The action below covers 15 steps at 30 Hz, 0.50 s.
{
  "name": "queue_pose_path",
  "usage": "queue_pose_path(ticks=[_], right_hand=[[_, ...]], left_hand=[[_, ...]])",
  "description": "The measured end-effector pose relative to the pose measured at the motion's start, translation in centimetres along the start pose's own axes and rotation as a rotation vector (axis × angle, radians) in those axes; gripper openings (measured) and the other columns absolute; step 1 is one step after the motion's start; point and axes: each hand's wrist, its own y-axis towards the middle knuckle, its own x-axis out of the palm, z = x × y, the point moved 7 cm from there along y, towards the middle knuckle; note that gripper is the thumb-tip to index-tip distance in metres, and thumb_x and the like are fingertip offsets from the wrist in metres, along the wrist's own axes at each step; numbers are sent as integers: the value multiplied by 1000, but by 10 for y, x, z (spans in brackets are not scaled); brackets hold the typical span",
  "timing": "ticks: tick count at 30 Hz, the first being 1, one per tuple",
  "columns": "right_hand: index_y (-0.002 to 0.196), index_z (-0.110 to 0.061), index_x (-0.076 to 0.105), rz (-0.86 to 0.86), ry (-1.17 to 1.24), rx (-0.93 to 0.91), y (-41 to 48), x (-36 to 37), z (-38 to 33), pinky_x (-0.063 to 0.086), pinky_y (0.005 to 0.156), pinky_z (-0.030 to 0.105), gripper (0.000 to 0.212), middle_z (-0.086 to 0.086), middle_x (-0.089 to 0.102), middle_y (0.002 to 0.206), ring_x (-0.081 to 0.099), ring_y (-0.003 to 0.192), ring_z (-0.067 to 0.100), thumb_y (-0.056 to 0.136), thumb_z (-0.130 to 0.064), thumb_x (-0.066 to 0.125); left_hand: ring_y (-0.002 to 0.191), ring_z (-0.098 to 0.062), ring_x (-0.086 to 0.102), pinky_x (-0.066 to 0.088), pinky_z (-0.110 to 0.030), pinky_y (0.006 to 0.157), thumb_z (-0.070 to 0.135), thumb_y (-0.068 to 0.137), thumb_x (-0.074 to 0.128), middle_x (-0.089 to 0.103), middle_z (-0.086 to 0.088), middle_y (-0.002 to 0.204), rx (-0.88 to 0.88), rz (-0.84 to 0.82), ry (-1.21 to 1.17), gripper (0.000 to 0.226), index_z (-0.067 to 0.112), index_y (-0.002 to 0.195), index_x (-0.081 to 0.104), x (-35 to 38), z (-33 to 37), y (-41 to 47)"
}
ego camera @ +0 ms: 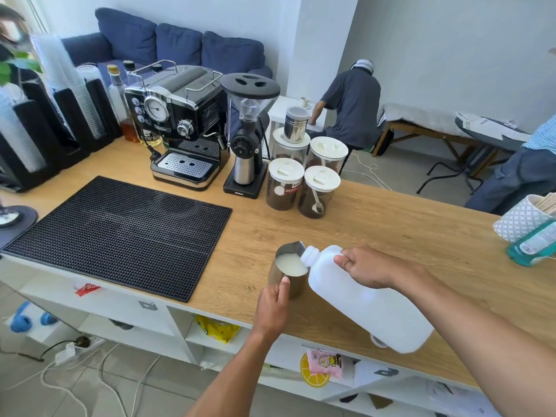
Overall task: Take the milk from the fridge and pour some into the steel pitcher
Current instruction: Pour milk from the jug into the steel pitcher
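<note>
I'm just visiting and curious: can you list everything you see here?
counter: one, light wood, across the middle
mat: one, black, left on the counter
coffee machine: one, black and silver, behind the mat
grinder: one, black, right of the coffee machine
jars: four, clear with white lids, right of the grinder
sofa: one, blue, against the back wall
pitcher: one, steel, near the counter's front edge, milk inside
milk jug: one, white, tilted, mouth over the pitcher
left hand: grips the pitcher
right hand: grips the milk jug
</note>
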Motion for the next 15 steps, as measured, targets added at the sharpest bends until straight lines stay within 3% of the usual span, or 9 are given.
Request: queue_pose_path(ticks=[4,7,10,15], right_hand=[[86,-15,50,-32,57,19,-1,0,0,40,68,32,45,-3,49,76,49,63,14,102,-49,26],[82,-16,47,-10,109,26,3,-3,9,44,69,34,46,2,54,79,53,63,19,100,-53,27],[77,-19,45,36,226,15,6,-9,20,47,74,37,44,4,55,77,53,62,20,98,-54,27],[79,-14,43,162,543,-82,2,-25,21,41,67,35,38,5,46,72,45,61,21,104,-40,30]], left_hand=[[48,-12,15,11,-31,49,32,104,41,22,0,53,-9,-3,17,53,17,56,24,-1,2,0],[49,-12,15,12,-32,49,34,104,40,21,-1,55,-14,0,45,52,17,58,23,-1,2,0],[49,-11,16,13,-30,50,33,104,40,22,-1,56,-31,16,69,51,17,59,23,-1,2,1],[51,-11,19,14,-29,51,33,104,40,24,-5,60,-50,36,121,48,14,62,26,0,3,5]])
